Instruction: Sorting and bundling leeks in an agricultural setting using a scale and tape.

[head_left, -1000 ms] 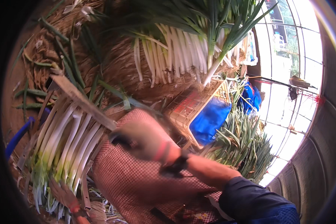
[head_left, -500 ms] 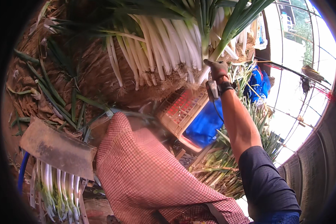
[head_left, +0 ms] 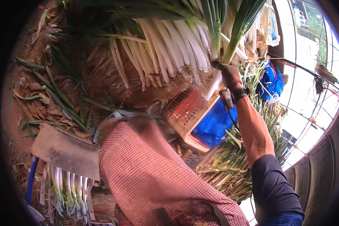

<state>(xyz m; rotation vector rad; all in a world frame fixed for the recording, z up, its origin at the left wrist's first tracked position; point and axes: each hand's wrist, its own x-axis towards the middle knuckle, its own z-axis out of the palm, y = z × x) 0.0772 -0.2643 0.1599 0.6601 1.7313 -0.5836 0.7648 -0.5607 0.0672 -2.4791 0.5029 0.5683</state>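
Note:
My right hand (head_left: 231, 76), in a dark glove, is closed round a leek (head_left: 213, 86). The leek's white lower end sticks out below my fist, and its green leaves fan upward. A device with a cable (head_left: 226, 99) is strapped at my right wrist. Just left of the hand lies a broad row of leeks (head_left: 173, 45), white stems and stringy roots toward me. My left hand does not show.
A tan plastic crate (head_left: 182, 122) with a blue lining (head_left: 213, 122) stands below my hand. Red checked cloth (head_left: 147, 165) covers my lap. At lower left, a metal plate (head_left: 66, 150) sits above trimmed leeks (head_left: 69, 186). Leafy scraps (head_left: 229, 171) pile up at right.
The view has shifted slightly, so the crate and leek row sit further right. My right hand still grips the leek, whose white end now shows more plainly below the fist.

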